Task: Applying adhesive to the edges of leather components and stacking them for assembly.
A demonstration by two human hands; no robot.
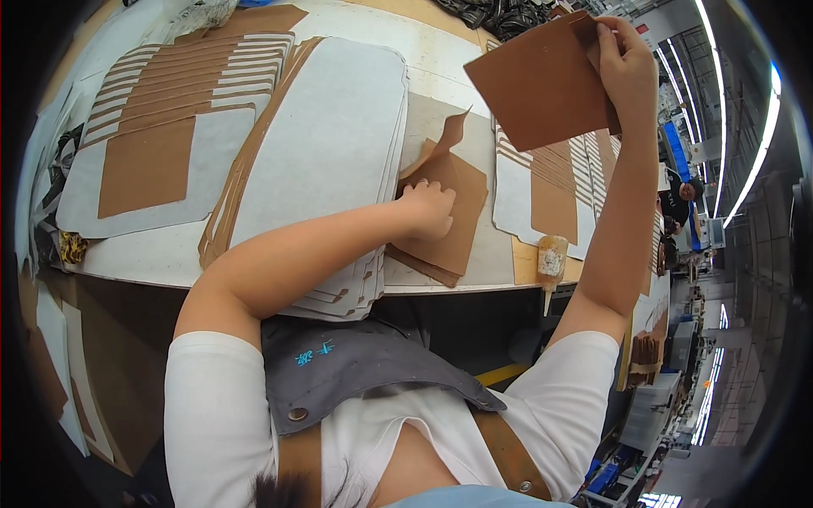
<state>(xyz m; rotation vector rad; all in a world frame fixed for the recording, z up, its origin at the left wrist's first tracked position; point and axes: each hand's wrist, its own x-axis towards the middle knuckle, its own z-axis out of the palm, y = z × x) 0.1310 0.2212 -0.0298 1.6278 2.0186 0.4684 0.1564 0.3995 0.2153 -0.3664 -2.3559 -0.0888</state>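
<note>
Panel (535, 86), brown, raised above table (445, 51); your right hand (628, 63) pinches its right edge. Your left hand (430, 207), half-curled, rests on brown stack (466, 199); can't tell if gripping.

At my 11 o'clock, far side: crumpled clear plastic sheeting (203, 19). Toward 1: shiny black plastic bundle (500, 15). Just past 2, overhead: long bright white tube light (772, 118), bowed in my view. Near 3, well apart from me: person in black top (674, 203). At 5, low: narrow yellow strip (500, 375). At 8, below my worktop: thin white panel (52, 347), near large brown board (118, 372). At 9: yellow-and-black patterned bundle (73, 247).
</note>
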